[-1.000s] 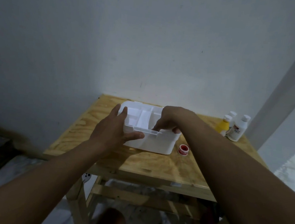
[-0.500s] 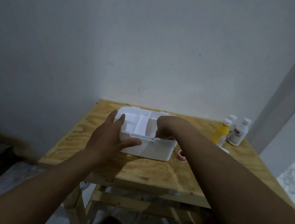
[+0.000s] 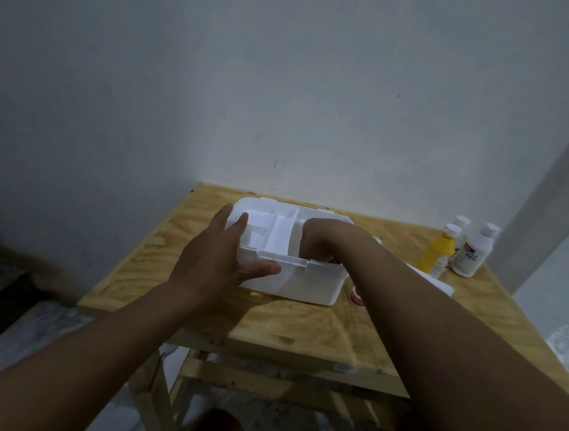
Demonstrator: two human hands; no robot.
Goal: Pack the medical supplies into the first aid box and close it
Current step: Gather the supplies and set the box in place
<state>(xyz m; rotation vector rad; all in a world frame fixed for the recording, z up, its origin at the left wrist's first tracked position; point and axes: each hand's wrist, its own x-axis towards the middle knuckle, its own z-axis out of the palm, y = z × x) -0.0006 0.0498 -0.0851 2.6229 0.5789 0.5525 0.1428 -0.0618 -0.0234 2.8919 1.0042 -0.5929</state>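
Observation:
The white first aid box (image 3: 304, 286) stands open on the wooden table (image 3: 294, 326), with a divided white tray (image 3: 274, 231) in its top. My left hand (image 3: 213, 260) grips the box's front left corner, thumb on the front wall and fingers over the rim. My right hand (image 3: 322, 239) is curled down into the right side of the box; what its fingers hold is hidden. A red and white tape roll (image 3: 357, 295) lies by the box's right front corner. To the right stand a yellow bottle (image 3: 439, 253) and white bottles (image 3: 472, 255).
A flat white pack (image 3: 438, 284) lies on the table behind my right forearm, in front of the bottles. The table backs onto a grey wall (image 3: 286, 95). Its front edge (image 3: 264, 346) is near me, with the wooden frame and floor below.
My right hand has sunk from the box's front rim deeper into its right side. My left hand keeps its grip on the corner. The view has shifted a little.

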